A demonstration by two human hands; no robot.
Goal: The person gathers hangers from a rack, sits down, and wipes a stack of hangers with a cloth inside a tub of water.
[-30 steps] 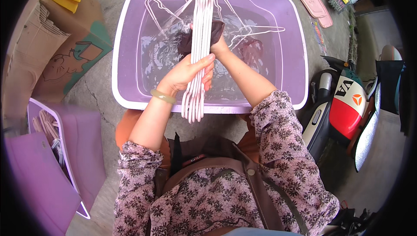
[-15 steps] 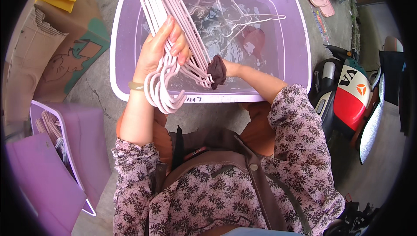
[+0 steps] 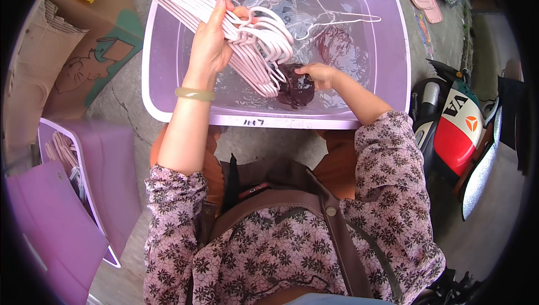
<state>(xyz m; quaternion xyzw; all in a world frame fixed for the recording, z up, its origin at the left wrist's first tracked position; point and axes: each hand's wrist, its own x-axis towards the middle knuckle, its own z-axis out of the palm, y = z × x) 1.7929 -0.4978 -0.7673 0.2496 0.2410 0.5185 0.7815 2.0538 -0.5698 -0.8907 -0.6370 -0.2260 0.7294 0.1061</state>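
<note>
A large purple plastic tub (image 3: 387, 41) sits on a concrete floor (image 3: 264, 145), seen from above by the person crouched at its near edge. It holds shallow water, and a few loose white wire hangers (image 3: 314, 10) lie in the far half. A second purple bin (image 3: 98, 170) stands at the person's left, with more hangers inside.

The left hand (image 3: 210, 46) is raised over the tub's left side. Its grip is closed around a thick bundle of pale pink hangers (image 3: 247, 41); the fingers wrap over the top, thumb toward the hooks. The bundle runs diagonally, its long ends jutting up and left past the tub's rim, its curved hooks hanging down to the right of the hand, above the water.

The right hand (image 3: 320, 74) is low in the tub, near the front wall. Its grip pinches a dark, wet cloth (image 3: 295, 89), which sits just left of the fingers and touches the lowest ends of the bundle.
</note>
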